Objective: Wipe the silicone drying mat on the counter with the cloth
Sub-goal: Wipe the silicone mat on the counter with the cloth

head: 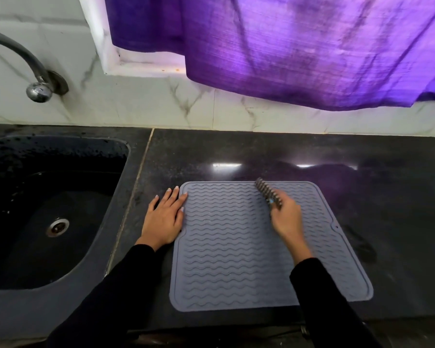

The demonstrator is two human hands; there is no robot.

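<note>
The black polished stone counter (362,172) lies bare at right and behind the grey wavy silicone mat (236,247) — the purple hanging curtain (286,46) overhangs above, the dark sunken sink (48,209) borders lower left.

No legible text or labels anywhere.

Sink (23,292), tap (39,91), purple curtain (299,46), perhaps backlit.

Dark speckled counter (261,151) with inset sink (55,209), grey ridged mat (236,247), perhaps damp.
</note>
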